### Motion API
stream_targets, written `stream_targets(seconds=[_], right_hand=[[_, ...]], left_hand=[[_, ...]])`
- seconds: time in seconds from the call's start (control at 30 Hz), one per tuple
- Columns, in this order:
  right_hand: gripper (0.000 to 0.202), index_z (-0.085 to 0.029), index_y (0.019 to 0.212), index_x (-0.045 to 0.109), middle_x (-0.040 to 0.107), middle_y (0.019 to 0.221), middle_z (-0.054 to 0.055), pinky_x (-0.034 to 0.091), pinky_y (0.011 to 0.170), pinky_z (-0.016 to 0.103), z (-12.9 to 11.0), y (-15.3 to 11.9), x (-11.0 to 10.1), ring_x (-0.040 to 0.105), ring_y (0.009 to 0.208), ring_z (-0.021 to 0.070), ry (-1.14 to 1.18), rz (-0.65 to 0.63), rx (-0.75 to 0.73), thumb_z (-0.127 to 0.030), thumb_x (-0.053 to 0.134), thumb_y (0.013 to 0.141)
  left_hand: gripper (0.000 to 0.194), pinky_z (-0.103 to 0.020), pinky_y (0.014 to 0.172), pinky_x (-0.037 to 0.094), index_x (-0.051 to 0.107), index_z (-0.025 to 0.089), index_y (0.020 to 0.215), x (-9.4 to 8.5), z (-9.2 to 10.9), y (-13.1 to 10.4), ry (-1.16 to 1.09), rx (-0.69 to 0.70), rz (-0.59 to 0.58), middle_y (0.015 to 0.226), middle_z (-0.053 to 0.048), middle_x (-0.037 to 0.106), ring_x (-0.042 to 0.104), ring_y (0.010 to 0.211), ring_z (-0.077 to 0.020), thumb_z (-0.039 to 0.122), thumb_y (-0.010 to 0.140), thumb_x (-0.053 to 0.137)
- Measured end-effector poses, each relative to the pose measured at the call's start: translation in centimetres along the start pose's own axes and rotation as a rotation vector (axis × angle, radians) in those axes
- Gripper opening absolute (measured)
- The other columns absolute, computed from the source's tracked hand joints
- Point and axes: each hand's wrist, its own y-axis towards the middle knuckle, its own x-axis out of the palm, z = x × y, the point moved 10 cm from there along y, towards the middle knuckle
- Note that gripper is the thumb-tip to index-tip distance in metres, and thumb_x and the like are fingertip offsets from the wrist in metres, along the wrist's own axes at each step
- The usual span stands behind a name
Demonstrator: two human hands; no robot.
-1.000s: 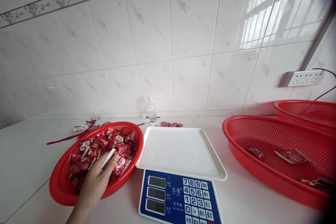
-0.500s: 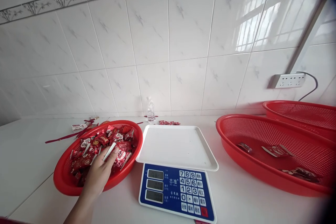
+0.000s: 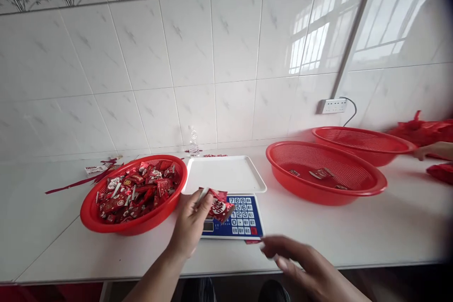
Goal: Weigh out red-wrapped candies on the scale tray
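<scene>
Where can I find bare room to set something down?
Bare tabletop: left of the filled basket, nearer than the ribbon; also between right hand and nearer right basket. Crowded: around the scale, where left hand holds a red packet.

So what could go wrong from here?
The left hand holds a red packet over the scale, so a slip could hit the keys. The blurred right hand, near the scale's corner, might bump it. A red scrap pokes out at the scale's front edge; if it's underneath, readings may suffer.
</scene>
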Motion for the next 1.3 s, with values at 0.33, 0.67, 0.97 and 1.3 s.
stream_targets(seconds=[0.33, 0.67, 0.97, 1.3], right_hand=[[0.046, -0.018, 0.080, 0.054, 0.065, 0.072, 0.003, 0.047, 0.060, 0.029, -5.8, 5.5, 6.9, 0.061, 0.064, 0.0155, 0.359, -0.105, -0.029, -0.063, 0.063, 0.073], [0.025, -0.017, 0.086, 0.060, 0.068, 0.069, 0.004, 0.047, 0.057, 0.027, -1.5, 13.2, -1.1, 0.063, 0.064, 0.0163, -0.047, 0.219, -0.016, -0.039, 0.048, 0.086], [0.030, -0.020, 0.109, 0.064, 0.065, 0.114, 0.010, 0.048, 0.084, 0.037, -1.1, 19.0, -3.0, 0.063, 0.099, 0.0235, -0.315, 0.241, -0.069, -0.025, 0.059, 0.080], [0.033, -0.022, 0.117, 0.062, 0.067, 0.117, 0.008, 0.049, 0.088, 0.042, -2.8, 20.4, -1.2, 0.062, 0.105, 0.0253, -0.579, -0.018, -0.158, -0.033, 0.046, 0.090]], left_hand=[[0.037, -0.028, 0.077, 0.051, 0.067, 0.017, 0.105, 1.4, 0.1, -3.3, 0.101, 0.023, -0.114, 0.095, -0.007, 0.069, 0.063, 0.085, -0.0193, 0.047, 0.088, 0.055], [0.041, -0.027, 0.076, 0.050, 0.053, 0.025, 0.124, -2.5, -1.1, 3.6, 0.298, -0.132, -0.043, 0.112, -0.004, 0.060, 0.062, 0.072, -0.0115, 0.033, 0.084, 0.059], [0.058, -0.032, 0.074, 0.050, 0.041, 0.016, 0.134, 2.4, -4.3, 11.6, 0.578, -0.170, -0.352, 0.094, -0.007, 0.065, 0.062, 0.077, -0.0175, 0.017, 0.078, 0.059], [0.040, -0.041, 0.106, 0.034, 0.058, 0.018, 0.118, -1.5, -5.2, 14.7, 1.090, -0.048, -0.416, 0.133, -0.013, 0.055, 0.047, 0.125, -0.0286, 0.029, 0.080, 0.056]])
